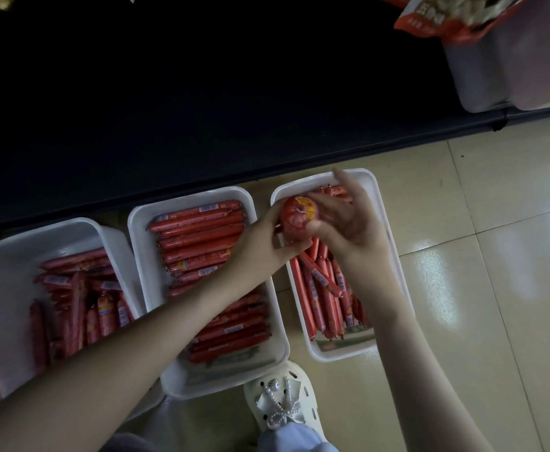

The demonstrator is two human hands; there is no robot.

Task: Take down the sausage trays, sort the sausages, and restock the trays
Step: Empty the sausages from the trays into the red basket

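On the tiled floor [495, 223] beside the dark shelf, we grip a sausage bundle [299, 213] between left hand [267, 238] and right hand [352, 223]. It points end-on at us, directly above the right tray [342, 354], where sausages lie lengthwise.

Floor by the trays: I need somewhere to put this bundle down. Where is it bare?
Bare tile lies right of the right tray, up to the shelf edge. The left tray is bare at its far end too. Crowded: the middle tray is full, its gap to the right tray narrow.
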